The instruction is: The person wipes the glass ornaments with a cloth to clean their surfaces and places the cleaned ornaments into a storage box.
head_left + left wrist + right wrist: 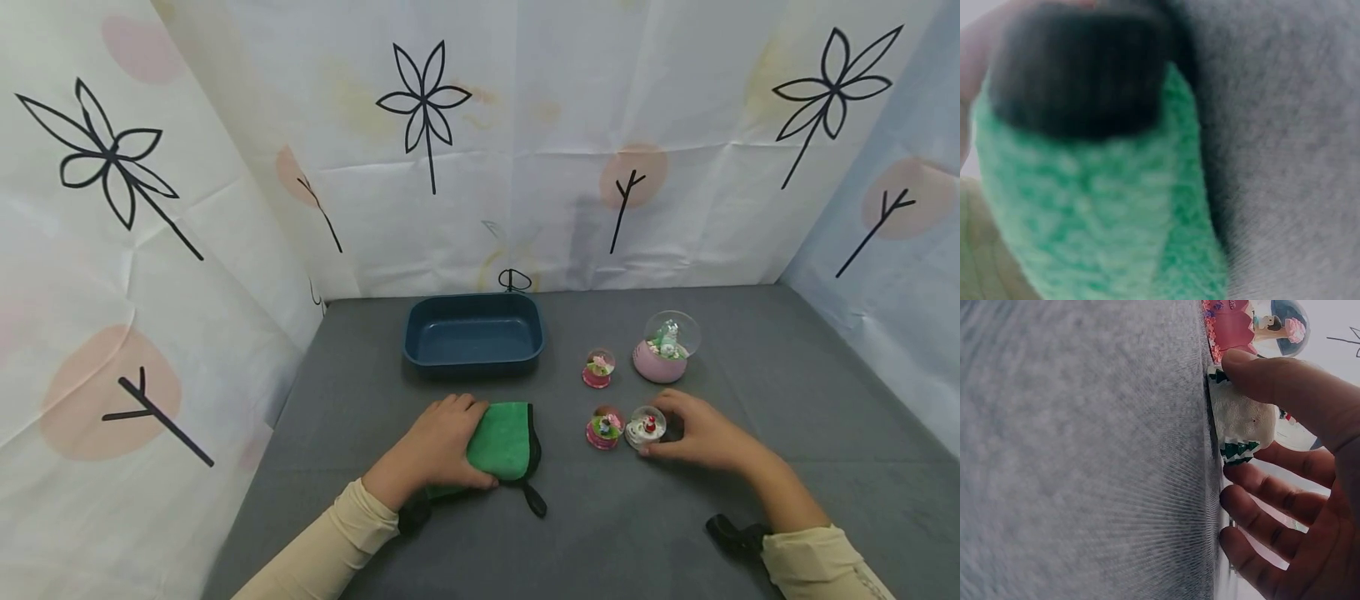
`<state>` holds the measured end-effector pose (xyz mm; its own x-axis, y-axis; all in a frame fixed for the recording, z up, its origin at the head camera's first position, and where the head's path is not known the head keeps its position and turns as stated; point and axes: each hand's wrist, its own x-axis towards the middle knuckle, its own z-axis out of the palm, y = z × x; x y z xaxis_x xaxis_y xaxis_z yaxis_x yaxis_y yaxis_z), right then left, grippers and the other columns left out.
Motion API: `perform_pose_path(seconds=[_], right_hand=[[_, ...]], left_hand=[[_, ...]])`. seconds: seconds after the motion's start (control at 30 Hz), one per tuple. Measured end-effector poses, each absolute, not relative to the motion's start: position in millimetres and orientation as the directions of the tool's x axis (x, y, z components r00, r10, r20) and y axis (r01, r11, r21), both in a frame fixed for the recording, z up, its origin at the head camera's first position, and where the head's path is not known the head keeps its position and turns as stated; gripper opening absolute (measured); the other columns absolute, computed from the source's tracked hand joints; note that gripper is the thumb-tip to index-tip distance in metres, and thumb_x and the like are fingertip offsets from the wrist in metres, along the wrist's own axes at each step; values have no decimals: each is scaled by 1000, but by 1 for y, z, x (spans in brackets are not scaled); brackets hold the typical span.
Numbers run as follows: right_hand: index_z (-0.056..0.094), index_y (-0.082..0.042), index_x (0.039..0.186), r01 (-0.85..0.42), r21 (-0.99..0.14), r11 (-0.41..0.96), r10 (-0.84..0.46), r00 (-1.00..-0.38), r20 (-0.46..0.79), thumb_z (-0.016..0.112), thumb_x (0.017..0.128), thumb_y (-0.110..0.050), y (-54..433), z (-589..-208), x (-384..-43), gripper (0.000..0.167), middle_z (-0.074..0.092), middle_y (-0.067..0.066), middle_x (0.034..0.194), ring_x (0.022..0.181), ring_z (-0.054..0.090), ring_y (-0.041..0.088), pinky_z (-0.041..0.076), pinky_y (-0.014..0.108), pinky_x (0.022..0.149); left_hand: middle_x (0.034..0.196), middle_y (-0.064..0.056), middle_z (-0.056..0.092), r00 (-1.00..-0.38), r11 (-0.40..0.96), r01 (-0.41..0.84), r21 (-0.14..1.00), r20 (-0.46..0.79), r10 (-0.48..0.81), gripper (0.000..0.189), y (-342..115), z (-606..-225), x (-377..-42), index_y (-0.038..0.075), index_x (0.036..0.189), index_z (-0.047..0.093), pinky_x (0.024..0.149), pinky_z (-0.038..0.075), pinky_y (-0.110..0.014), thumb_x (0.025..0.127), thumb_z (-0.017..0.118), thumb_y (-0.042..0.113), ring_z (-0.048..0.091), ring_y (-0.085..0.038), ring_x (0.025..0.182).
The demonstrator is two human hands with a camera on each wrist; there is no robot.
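My left hand (438,446) grips a folded green cloth (502,442) with black edging and a black loop, left of centre in the head view. Close up in the left wrist view, the cloth (1085,212) hides most of the fingers. At the right, my right hand (701,433) holds a small white snow globe (645,429) with a red figure inside. Thumb and fingers lie on either side of its white base (1244,415) with green trees, which stands on the table. Just left of it is a small pink-based snow globe (604,429).
A dark blue rectangular dish (474,367) stands behind the cloth. Another small pink snow globe (597,368) and a larger one with a pink base (658,363) stand behind the white one. Printed fabric walls (525,225) border the grey table (585,533).
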<state>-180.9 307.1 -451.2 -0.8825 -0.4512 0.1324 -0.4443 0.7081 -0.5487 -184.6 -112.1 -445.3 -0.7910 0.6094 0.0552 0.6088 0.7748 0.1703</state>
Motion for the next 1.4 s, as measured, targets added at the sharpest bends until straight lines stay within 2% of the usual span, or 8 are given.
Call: perform_pose_path(seconds=[0.17, 0.4, 0.63, 0.9, 1.13, 1.4], right_hand=[[70, -14, 106, -476, -522, 708, -463, -871, 166, 96, 80, -29, 307, -454, -179, 39, 59, -13, 91, 82, 50, -1, 45, 23, 68], [73, -12, 109, -448, -541, 712, -436, -886, 160, 94, 82, -26, 310, -450, -176, 37, 68, -14, 94, 86, 58, -4, 55, 28, 74], [74, -10, 109, -472, -501, 726, -391, -882, 264, 97, 75, -19, 312, -444, -171, 41, 69, -13, 94, 85, 59, -5, 58, 29, 73], [75, -14, 106, -510, -481, 713, -343, -852, 396, 98, 68, -11, 307, -438, -166, 45, 71, -11, 94, 83, 61, -2, 57, 27, 70], [75, -16, 104, -557, -453, 696, -303, -800, 517, 98, 63, -5, 302, -432, -164, 48, 69, -10, 93, 81, 59, 0, 50, 13, 72], [76, -17, 104, -601, -425, 677, -315, -758, 571, 98, 61, -3, 295, -423, -162, 50, 72, -7, 96, 82, 59, -2, 50, 11, 76]], left_hand=[[126, -5, 67, -794, 772, 607, 190, 92, 601, 100, -112, -446, -184, 11, 147, 59, 94, 58, -47, 70, 90, 68, 63, -22, 109], [127, -5, 67, -806, 778, 590, 217, 97, 584, 97, -114, -445, -185, 13, 148, 58, 95, 57, -48, 72, 91, 65, 63, -24, 112], [127, -5, 67, -806, 766, 589, 257, 121, 579, 93, -114, -444, -186, 13, 146, 59, 96, 56, -48, 72, 93, 59, 63, -24, 112], [125, -4, 68, -800, 739, 598, 309, 168, 577, 90, -116, -442, -186, 15, 144, 59, 93, 56, -46, 72, 95, 54, 62, -22, 108], [123, -3, 67, -803, 718, 592, 366, 192, 565, 90, -117, -436, -186, 18, 146, 58, 91, 56, -42, 71, 97, 51, 60, -19, 105], [124, 5, 64, -802, 648, 591, 481, 265, 534, 87, -118, -426, -185, 22, 146, 58, 92, 56, -38, 72, 97, 47, 57, -12, 108]])
